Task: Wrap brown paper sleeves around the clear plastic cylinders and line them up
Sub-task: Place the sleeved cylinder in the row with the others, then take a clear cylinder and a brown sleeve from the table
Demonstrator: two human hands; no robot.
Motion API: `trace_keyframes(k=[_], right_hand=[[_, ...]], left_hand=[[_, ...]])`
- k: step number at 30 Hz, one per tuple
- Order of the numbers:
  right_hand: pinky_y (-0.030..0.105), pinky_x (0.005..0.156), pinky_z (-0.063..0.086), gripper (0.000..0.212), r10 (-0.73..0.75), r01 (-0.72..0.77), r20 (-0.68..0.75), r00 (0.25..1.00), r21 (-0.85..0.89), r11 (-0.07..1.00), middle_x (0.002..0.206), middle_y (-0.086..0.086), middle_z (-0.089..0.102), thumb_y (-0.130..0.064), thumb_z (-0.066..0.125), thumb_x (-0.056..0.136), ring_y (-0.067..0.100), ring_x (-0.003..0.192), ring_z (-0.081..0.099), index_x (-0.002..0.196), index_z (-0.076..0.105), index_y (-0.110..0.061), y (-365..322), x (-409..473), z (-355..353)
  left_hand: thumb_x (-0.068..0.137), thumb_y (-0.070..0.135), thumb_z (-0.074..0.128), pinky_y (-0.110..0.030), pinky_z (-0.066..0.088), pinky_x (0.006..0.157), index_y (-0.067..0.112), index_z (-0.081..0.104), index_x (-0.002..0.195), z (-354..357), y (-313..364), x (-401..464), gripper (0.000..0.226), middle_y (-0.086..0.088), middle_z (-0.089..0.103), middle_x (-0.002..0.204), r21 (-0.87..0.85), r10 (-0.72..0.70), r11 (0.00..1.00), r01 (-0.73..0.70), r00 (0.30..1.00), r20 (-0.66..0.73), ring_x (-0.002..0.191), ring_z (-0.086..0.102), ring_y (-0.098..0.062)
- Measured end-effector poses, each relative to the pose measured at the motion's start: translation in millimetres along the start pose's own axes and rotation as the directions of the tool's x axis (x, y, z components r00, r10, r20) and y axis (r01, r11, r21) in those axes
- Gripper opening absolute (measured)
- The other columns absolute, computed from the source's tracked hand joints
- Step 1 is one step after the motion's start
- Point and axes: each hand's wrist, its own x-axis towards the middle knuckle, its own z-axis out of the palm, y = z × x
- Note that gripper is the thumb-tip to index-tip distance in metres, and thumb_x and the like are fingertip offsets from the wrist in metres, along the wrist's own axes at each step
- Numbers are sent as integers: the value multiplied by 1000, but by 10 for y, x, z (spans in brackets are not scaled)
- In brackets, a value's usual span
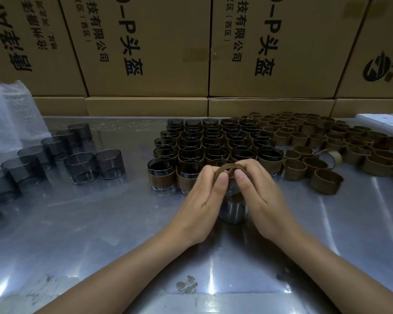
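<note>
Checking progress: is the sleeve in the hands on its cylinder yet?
Not fully: the brown sleeve sits at the cylinder's top, clear wall showing below.

Both bare forearms reach in from the bottom edge and converge at centre, wrists angled inward. Left hand (204, 198) and right hand (256, 191) sit side by side, backs up, thumbs nearly touching, fingers curled forward. Each grip pinches the rim of one brown paper sleeve ring (229, 167) between thumb and fingertips.
</note>
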Motion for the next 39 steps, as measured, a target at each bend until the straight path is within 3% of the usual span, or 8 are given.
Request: trace_keyframes(k=[9, 13, 18, 23, 27, 31, 35, 39], right_hand=[[46, 86, 49, 41, 119, -124, 35, 992, 216, 968, 93, -3, 65, -51, 37, 92, 16, 94, 62, 97, 63, -20, 4, 6, -19], [36, 88, 47, 30, 107, -116, 55, 993, 199, 973, 97, -6, 63, -40, 39, 94, 11, 97, 60, 97, 65, -26, 12, -2, -33], [25, 74, 41, 32, 226, -245, 119, 967, 181, 953, 87, -14, 60, -50, 36, 90, 2, 85, 57, 95, 56, -25, 37, -26, -2], [9, 77, 41, 46, 243, -278, 207, 948, 157, 948, 103, -21, 54, -71, 41, 78, -12, 98, 53, 109, 40, -37, 45, -81, -38], [-4, 77, 34, 59, 239, -281, 324, 915, 89, 955, 106, -50, 40, -87, 38, 67, -26, 106, 40, 115, 28, -53, 47, -123, -87], [-6, 78, 32, 80, 232, -267, 317, 920, 74, 961, 101, -59, 33, -90, 35, 66, -32, 105, 35, 128, 22, -42, 62, -102, -82], [-5, 79, 33, 60, 246, -315, 294, 924, 216, 924, 109, -44, 38, -78, 41, 75, -32, 103, 37, 120, 24, -42, 25, -110, -30], [0, 79, 40, 37, 229, -317, 254, 940, 398, 861, 115, -23, 38, -50, 43, 83, -27, 100, 46, 114, 26, -38, -67, -84, 61]], left_hand=[[86, 68, 23, -7, 35, 91, 25, 42, 122, -55, 18, -33, 58, 21, 47, 111, -57, -81, 994, 92, 980, 180, 111, 46, 8], [88, 58, 42, -2, 37, 74, 29, 38, 104, -69, 4, -14, 33, 31, 45, 91, -65, -144, 985, 159, 971, 189, 86, 48, 18], [75, 67, 44, -5, 38, 88, 31, 33, 127, -74, -60, 10, 64, 17, 48, 119, -80, -164, 979, 186, 962, 218, 109, 47, 12], [84, 64, 44, -2, 35, 90, 32, 32, 131, -78, -81, 5, 58, 21, 44, 126, -84, -187, 974, 210, 956, 224, 117, 42, 16], [81, 69, 36, -4, 35, 94, 28, 33, 135, -85, -81, 10, 68, 15, 46, 131, -77, -219, 967, 241, 950, 224, 121, 41, 13], [82, 74, 24, -19, 30, 109, 27, 37, 140, -73, -68, -7, 76, 12, 46, 138, -35, -217, 972, 231, 948, 234, 130, 37, 5], [76, 85, 13, -33, 31, 114, 25, 39, 133, -29, -40, -26, 87, 8, 44, 133, -52, -204, 974, 221, 954, 220, 130, 38, 0], [65, 91, 31, -42, 35, 111, 19, 36, 137, 77, 24, 8, 102, -5, 42, 141, -299, -251, 911, 285, 957, 148, 133, 41, -14]])
